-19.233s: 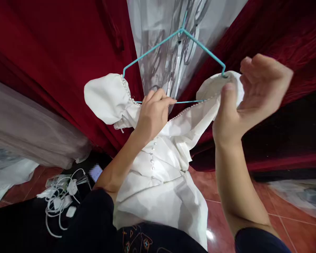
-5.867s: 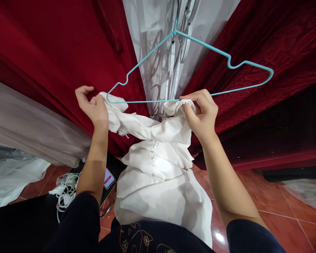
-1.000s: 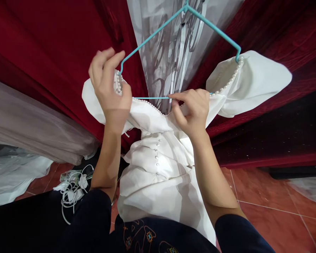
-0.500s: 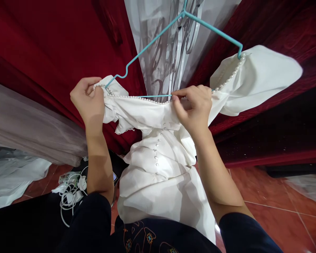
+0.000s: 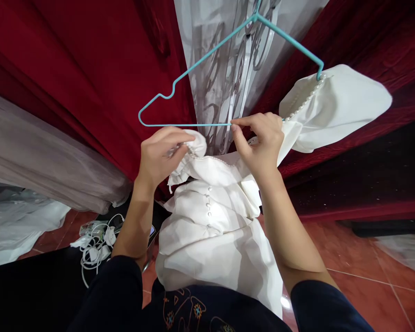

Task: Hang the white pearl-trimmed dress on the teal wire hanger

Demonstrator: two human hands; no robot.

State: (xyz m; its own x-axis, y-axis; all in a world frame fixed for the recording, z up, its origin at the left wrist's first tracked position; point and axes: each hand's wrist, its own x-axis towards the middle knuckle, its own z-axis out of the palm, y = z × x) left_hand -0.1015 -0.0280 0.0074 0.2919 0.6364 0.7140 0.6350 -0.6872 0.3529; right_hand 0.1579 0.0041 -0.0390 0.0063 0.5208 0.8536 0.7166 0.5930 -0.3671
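A white dress (image 5: pixel 197 216) with a pearl-edged neckline and a row of covered buttons droops from a light blue hanger (image 5: pixel 214 48). Its right-side puff sleeve (image 5: pixel 352 106) still hangs on the hanger's right end, while the left end of the hanger is bare. My left hand (image 5: pixel 162 154) is closed on the pearl-trimmed left shoulder edge of the dress, below the hanger's bottom bar. With thumb and forefinger, my right hand (image 5: pixel 261 140) pinches the bottom bar of the hanger near its middle; the dress neckline passes behind that hand.
Red curtains (image 5: pixel 90 60) hang left and right of a white sheer cloth (image 5: pixel 207 60). Tangled white cables (image 5: pixel 95 249) lie on a black surface at lower left. White fabric (image 5: pixel 20 226) spreads at far left, above red floor tiles (image 5: pixel 366 267).
My left hand has moved right and down, drawing the dress's left shoulder off the hanger's left end. My right hand keeps its pinch on the bar.
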